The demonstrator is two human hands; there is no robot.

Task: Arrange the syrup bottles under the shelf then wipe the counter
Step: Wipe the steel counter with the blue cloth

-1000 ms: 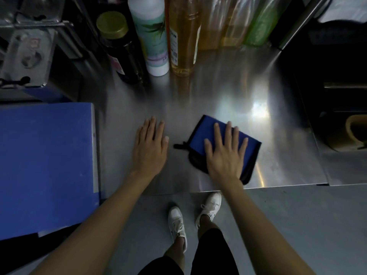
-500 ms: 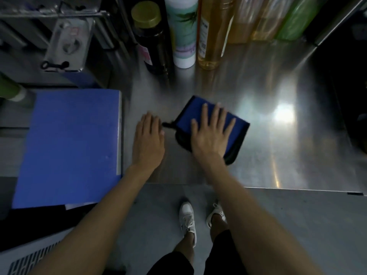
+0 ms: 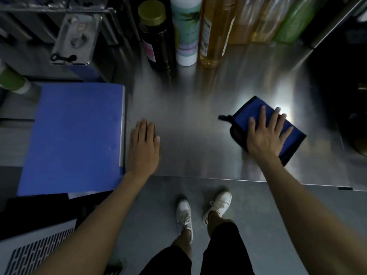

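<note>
Steel counter, dim light, bright glare patch at R side.

R hand: flat, palm down, fingers spread, pressing on blue cloth. Cloth = folded, dark edging, small black loop at its left corner; lies on counter R of centre, near front edge, partly over the glare.

L hand: flat on bare counter, fingers pressed together, holding nothing. Sits just beside the blue board that covers the L part of the surface. Hands well apart.

Syrup bottles: row at back of counter, tops cut off by frame. L to R: dark bottle w/ gold cap, white bottle w/ green-printed label, amber clear bottle, two more pale amber ones (blurred), green bottle. First three stand upright, close together; cannot tell if touching.

Floor below: white shoes, dark shorts.
</note>
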